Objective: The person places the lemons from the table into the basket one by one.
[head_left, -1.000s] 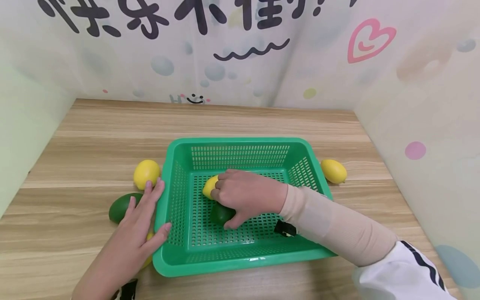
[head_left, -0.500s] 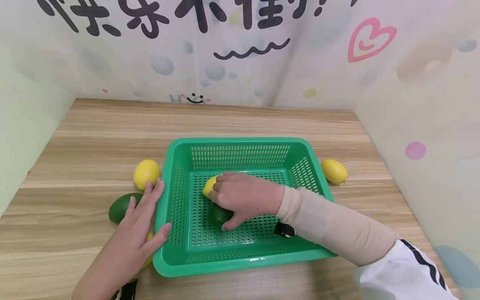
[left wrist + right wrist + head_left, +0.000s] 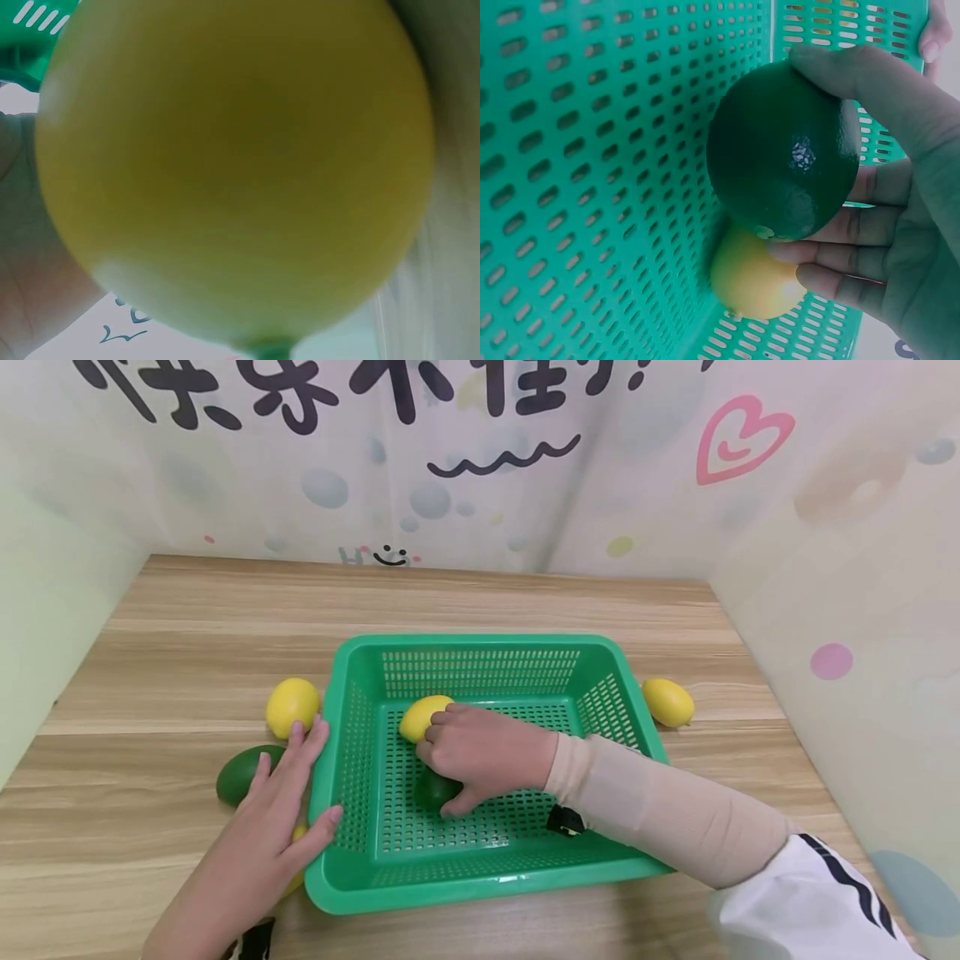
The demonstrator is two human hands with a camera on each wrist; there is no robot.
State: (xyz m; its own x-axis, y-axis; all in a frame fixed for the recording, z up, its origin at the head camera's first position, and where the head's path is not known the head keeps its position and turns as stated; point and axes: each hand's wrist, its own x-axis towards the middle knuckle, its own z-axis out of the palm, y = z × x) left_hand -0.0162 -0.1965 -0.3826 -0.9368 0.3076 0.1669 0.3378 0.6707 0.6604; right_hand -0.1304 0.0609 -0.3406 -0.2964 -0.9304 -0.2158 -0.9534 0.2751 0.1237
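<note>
My right hand (image 3: 483, 752) reaches into a green plastic basket (image 3: 480, 644) and grips a dark green avocado (image 3: 435, 789). In the right wrist view its thumb lies on the avocado (image 3: 780, 154) and its fingers are behind it, the lower ones touching a lemon (image 3: 750, 277). That lemon (image 3: 422, 717) lies farther back on the basket floor. My left hand (image 3: 270, 810) rests with fairly straight fingers against the basket's left rim. Beside it are a lemon (image 3: 293, 707) and another avocado (image 3: 243, 774). A third lemon (image 3: 232, 172), mostly hidden under this hand, fills the left wrist view.
One more lemon (image 3: 667, 702) lies just right of the basket. Everything stands on a wood-grain table (image 3: 450, 602), closed in by a printed back wall (image 3: 247, 485) and side walls. A beige sleeve (image 3: 667, 802) crosses the basket's right rim.
My right hand has shifted slightly left with the avocado. The lemon in the basket has moved a little back and left, showing more of itself. The left hand stays put.
</note>
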